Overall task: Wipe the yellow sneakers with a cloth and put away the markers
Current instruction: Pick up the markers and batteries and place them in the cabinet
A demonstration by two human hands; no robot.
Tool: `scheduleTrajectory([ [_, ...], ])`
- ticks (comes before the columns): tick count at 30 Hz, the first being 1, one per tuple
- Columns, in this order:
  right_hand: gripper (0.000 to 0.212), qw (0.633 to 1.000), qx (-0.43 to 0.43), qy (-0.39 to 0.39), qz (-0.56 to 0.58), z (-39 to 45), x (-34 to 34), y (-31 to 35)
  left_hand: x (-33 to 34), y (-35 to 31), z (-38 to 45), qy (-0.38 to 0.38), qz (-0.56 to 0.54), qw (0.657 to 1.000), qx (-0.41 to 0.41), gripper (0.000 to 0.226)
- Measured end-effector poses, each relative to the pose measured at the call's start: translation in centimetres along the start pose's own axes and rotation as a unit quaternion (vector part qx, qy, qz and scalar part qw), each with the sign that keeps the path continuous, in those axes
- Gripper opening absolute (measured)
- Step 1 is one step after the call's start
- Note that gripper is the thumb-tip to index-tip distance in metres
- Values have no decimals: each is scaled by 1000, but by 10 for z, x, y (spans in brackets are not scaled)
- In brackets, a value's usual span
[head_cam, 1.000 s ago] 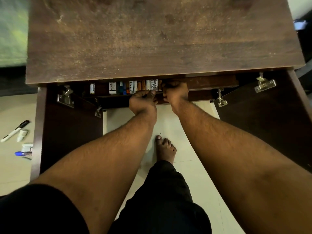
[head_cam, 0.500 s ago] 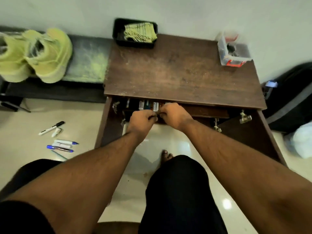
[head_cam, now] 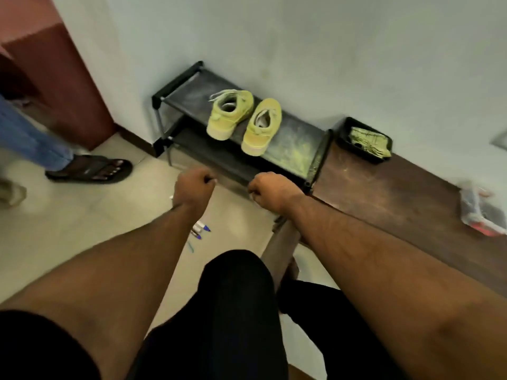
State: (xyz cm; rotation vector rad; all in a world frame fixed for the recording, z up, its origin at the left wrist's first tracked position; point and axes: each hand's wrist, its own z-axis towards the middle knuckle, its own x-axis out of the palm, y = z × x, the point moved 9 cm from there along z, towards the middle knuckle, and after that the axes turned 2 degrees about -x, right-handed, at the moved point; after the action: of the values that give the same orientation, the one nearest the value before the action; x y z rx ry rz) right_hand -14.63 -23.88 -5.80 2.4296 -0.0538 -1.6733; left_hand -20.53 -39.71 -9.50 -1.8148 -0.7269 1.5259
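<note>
Fingers curled, both hands (head_cam: 193,185) (head_cam: 267,192), suede yellow sneakers (head_cam: 244,120)

Bare forearms, hairy, no watch or rings visible. Left hand (head_cam: 193,185) and right hand (head_cam: 270,192) bare, no gloves. Black short sleeves (head_cam: 41,349) at frame bottom. Black trousers (head_cam: 233,311) on legs.

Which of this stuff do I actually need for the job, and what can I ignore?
Needed: yellow sneakers on the shoe rack; cloth in the black tray; markers on the floor.
Ignore: clear plastic box; sandalled foot.
</note>
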Motion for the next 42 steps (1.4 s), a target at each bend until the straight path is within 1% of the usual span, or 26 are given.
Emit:
scheduleTrajectory([
  [2,26,1000,-10,13,13,40,25,12,-6,61,8,-17,-5,997,-73,4],
  [4,30,999,-21,31,27,76,58,20,1,119,10,-16,2,990,-141,5],
  [7,31,996,-17,78,44,114,118,20,29,186,1,5,22,978,-206,7],
  [11,32,988,10,123,89,148,195,6,84,252,-8,39,7,958,-284,8],
  [15,24,979,52,145,134,176,266,-8,135,314,-15,49,-19,923,-382,13],
  [17,21,976,54,143,156,188,292,-9,155,340,-19,47,-26,906,-420,17],
  [20,21,973,41,154,165,210,331,-8,183,368,-17,39,-28,891,-452,26],
  [23,23,974,58,148,163,225,362,-16,201,382,-12,20,-36,887,-461,34],
  [25,16,973,93,130,164,233,380,-23,207,387,-11,7,-35,890,-455,35],
  [27,13,971,133,108,168,239,389,-28,209,392,-10,-1,-25,894,-447,31],
  [29,17,970,155,93,163,246,396,-31,210,393,-8,-3,-14,898,-440,25],
  [32,20,965,176,93,170,250,404,-35,209,396,-8,-5,-17,898,-439,20],
  [34,21,954,208,95,193,242,402,-44,204,395,-14,-15,-35,897,-441,19],
  [37,23,932,261,78,239,214,373,-61,191,380,-30,-43,-87,885,-455,18],
  [39,25,918,281,63,273,187,333,-69,174,347,-37,-54,-124,883,-450,22],
  [40,25,911,286,55,291,173,310,-73,164,325,-35,-52,-131,890,-435,23],
  [42,23,896,295,33,329,145,259,-80,142,273,-23,-40,-125,916,-379,21],
])
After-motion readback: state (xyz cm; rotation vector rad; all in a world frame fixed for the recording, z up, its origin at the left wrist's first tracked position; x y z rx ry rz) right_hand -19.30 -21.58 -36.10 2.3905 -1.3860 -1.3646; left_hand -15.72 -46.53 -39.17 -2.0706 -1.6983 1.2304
